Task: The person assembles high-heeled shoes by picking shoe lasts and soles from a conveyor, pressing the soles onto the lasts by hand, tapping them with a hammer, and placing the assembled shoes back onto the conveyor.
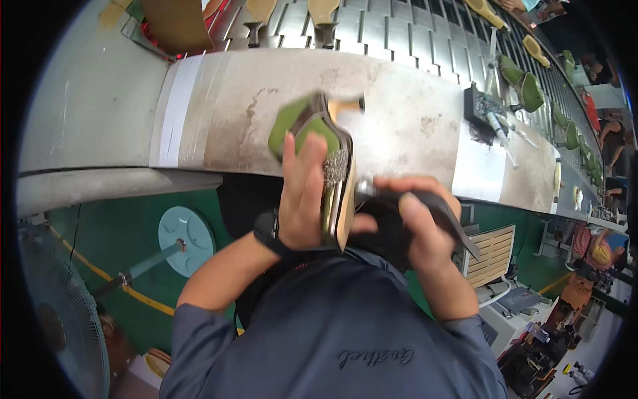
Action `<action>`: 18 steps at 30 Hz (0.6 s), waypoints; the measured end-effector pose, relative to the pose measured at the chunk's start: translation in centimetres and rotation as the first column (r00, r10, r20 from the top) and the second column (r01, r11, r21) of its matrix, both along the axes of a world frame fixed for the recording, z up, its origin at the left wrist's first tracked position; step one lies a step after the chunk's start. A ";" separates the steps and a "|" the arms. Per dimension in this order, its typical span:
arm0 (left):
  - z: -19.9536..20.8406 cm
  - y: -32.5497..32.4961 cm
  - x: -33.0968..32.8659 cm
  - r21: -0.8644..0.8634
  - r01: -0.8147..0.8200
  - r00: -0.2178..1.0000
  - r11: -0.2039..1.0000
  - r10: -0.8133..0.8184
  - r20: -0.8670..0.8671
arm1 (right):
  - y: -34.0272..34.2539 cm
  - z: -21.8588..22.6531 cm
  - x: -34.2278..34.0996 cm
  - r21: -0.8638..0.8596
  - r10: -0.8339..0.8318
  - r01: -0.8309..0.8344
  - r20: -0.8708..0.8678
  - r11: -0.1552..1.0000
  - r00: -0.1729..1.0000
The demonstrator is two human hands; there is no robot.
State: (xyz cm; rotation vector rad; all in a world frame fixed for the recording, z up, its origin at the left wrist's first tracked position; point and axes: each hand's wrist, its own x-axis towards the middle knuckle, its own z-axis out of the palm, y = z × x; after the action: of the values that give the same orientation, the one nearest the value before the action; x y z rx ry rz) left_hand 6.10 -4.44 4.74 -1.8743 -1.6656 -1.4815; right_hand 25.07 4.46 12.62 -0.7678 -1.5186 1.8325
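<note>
A slatted conveyor (pixel 392 33), by which other green shoes (pixel 531 93) are borne, is set beyond a stained worktop (pixel 399 126). Over the worktop's near edge a heeled green shoe (pixel 335 166) is held up, its long axis directed from the far heel toward the wearer's body, its tan sole (pixel 347 199) turned rightward. It is clasped by the left hand (pixel 302 199), the fingers closely wrapped. In the curled right hand (pixel 430 241) a dark-handled tool (pixel 446 214) is grasped; its metal head (pixel 365 187) is held just beside the sole, though contact cannot be told. No obstacle is seen between them. Farther right, clear of both hands, a black bristly block (pixel 475 110) and syringes (pixel 497 126) are placed.
</note>
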 end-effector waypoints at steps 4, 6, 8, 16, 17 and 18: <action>-5.2 1.4 -2.5 -0.107 -0.018 0.983 0.994 -0.001 -0.182 | 0.3 -5.4 -1.6 -0.206 -0.155 0.161 0.045 0.965 0.987; -5.4 1.2 -2.9 -0.137 -0.028 0.970 0.990 -0.006 -0.242 | 0.7 -6.0 -1.3 -0.232 -0.149 0.154 0.038 0.960 0.988; -4.9 1.5 -2.8 -0.150 -0.043 0.959 0.988 -0.001 -0.284 | 1.0 -6.3 -1.1 -0.258 -0.141 0.143 0.026 0.955 0.990; -5.3 2.2 -2.4 -0.105 -0.079 0.953 0.991 0.044 -0.301 | 3.3 -5.8 -1.5 -0.341 -0.105 0.086 -0.038 0.936 0.994; -5.4 2.2 -2.4 -0.112 -0.081 0.953 0.990 0.044 -0.299 | 3.7 -5.5 -1.6 -0.319 -0.078 0.058 -0.051 0.946 0.996; -5.5 2.2 -2.4 -0.110 -0.078 0.954 0.991 0.042 -0.297 | 4.2 -4.8 -1.7 -0.297 -0.076 0.053 -0.066 0.953 0.995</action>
State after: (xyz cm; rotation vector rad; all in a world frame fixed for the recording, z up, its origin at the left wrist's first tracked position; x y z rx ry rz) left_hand 3.71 -2.25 -0.78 -1.9715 -1.6820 -1.0364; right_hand 23.39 8.68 7.79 -0.8620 -1.1714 2.0410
